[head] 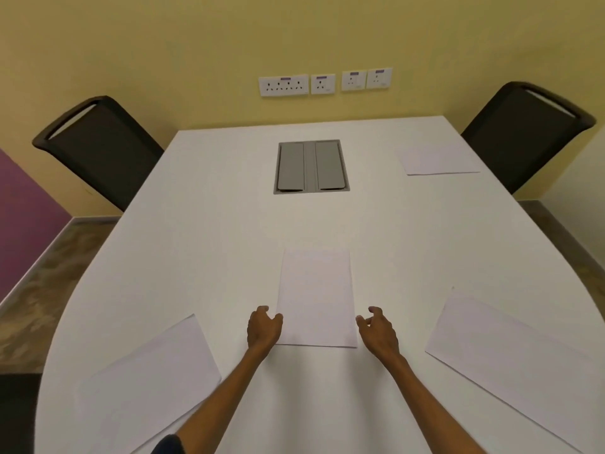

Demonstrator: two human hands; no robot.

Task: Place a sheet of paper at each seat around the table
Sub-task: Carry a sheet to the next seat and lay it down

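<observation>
Head view, the only one: shows the left hand (264, 327) and right hand (378, 329) set down on either side of the middle sheet (317, 296), flat on the table (229, 224) directly between them and running on ahead of the fingertips. Both loosely curled, grasping nothing; left thumb at the sheet's left edge, right fingertips just off its right edge; cannot tell whether either truly touches. Outward of the left forearm, a second sheet (154, 385) lying aslant. Outward of the right forearm, a third sheet (510, 358) likewise. Far ahead of the right hand, a fourth sheet (438, 162) before the right chair (527, 132). Far ahead of the left hand, no paper visible before the left chair (101, 149), so probably one seat not yet served. Risks, as judged: on drawing the hands back, catching a curled finger on the middle sheet's edge and skewing or dragging it, light and loose on a smooth top; on swinging the left forearm outward, sweeping the second sheet, close beneath that arm, off the rim; on reaching for the bare far place, arriving empty-handed, with no spare paper in either hand.
</observation>
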